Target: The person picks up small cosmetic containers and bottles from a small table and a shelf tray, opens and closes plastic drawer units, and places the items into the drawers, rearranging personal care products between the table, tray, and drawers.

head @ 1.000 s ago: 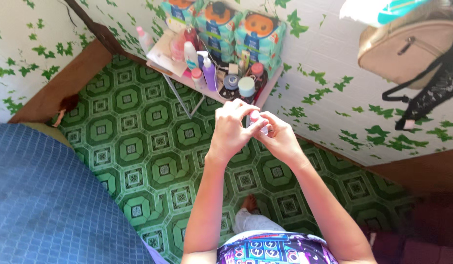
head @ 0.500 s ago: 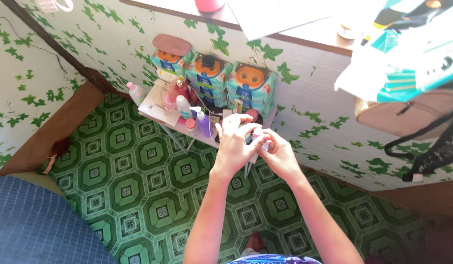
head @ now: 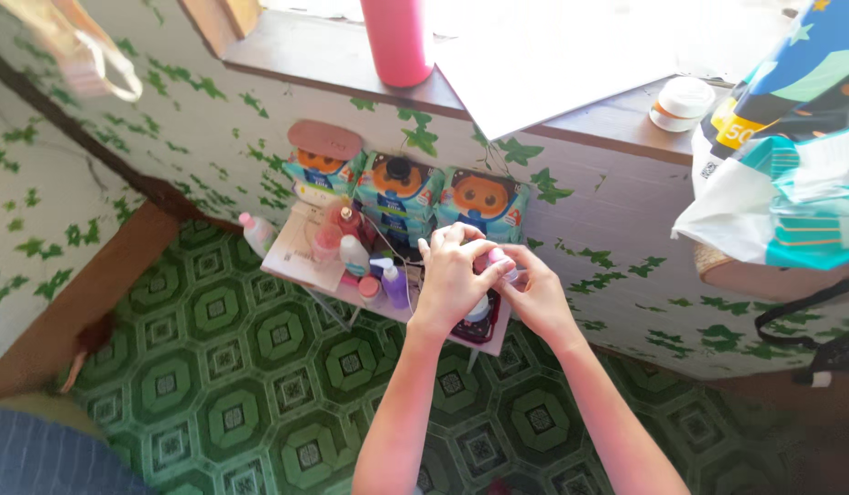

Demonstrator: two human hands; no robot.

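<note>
A pink tumbler [head: 398, 38] and what looks like a white jar [head: 682, 101] sit on the ledge [head: 296, 62]

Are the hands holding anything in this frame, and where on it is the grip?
Both hands meet on a small pink-capped item. The right hand pinches its top end; the left hand wraps over the rest, hiding it.

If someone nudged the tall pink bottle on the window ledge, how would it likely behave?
The pink bottle stands upright near the wooden ledge edge, so it may tip and fall. Its round, smooth body would probably roll and feel slippery.
</note>
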